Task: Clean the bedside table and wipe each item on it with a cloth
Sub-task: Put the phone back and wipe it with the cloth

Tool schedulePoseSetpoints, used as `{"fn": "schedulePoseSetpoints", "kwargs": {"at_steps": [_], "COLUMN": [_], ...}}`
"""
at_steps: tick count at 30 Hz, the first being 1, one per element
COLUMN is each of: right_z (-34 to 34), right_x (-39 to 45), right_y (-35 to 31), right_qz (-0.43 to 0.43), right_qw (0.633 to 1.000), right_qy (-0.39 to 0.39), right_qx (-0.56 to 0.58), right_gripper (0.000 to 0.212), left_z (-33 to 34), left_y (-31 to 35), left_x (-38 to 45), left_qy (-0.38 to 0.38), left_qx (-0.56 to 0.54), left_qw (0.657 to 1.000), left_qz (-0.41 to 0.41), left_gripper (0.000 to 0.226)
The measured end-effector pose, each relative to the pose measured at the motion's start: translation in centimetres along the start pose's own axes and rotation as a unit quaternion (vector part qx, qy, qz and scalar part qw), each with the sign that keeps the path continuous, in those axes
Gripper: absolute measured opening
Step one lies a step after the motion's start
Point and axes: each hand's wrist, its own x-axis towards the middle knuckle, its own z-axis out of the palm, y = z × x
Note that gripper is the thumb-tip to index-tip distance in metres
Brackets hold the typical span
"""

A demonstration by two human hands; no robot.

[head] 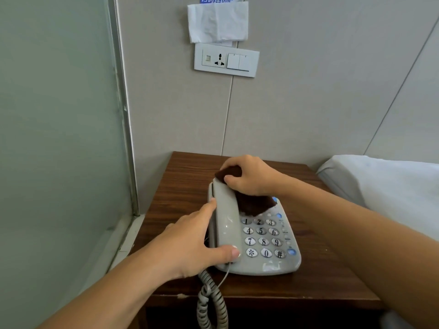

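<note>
A grey desk telephone (268,262) with numbered keys stands on the dark wooden bedside table (185,184). Its handset (228,222) lies in the cradle on the phone's left side. My left hand (190,243) grips the handset, thumb on its near end and fingers along its left edge. My right hand (249,176) holds a dark brown cloth (256,203) bunched in its fingers and presses it on the far end of the handset and the top of the phone. The coiled cord (209,302) hangs over the table's front edge.
A wall panel with a socket and switches (225,60) sits above the table, with white paper (218,22) tucked over it. A frosted glass partition (59,138) stands at the left. A white bed (384,186) adjoins the table's right side.
</note>
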Motion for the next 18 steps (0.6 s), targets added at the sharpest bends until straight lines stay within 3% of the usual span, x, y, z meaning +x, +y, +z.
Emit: {"fn": "schedulePoseSetpoints", "kwargs": {"at_steps": [5,9,13,18], "right_z": [-0.7,-1.9,-1.5,-0.4], "right_x": [-2.5,-6.3,-3.0,2.4], "right_y": [-1.2,-2.5,-2.4,-2.2], "right_qz": [-0.055,-0.107,-0.074,-0.020], "right_qw": [0.998,0.991,0.996,0.996], "right_qy": [-0.007,-0.079,-0.036,-0.057], "right_qx": [-0.023,-0.018,-0.029,-0.064], "right_gripper": [0.026,0.022,0.024,0.028], "left_z": [-0.3,-0.2,-0.3,-0.5], "left_y": [0.5,0.2,0.6,0.7], "left_x": [-0.3,-0.2,-0.3,-0.3], "left_qy": [-0.005,-0.007,-0.012,-0.021], "left_qx": [0.015,0.010,0.010,0.011], "left_qw": [1.000,1.000,1.000,1.000], "left_qz": [0.001,-0.004,-0.013,-0.021], "left_gripper": [0.117,0.116,0.116,0.121]}}
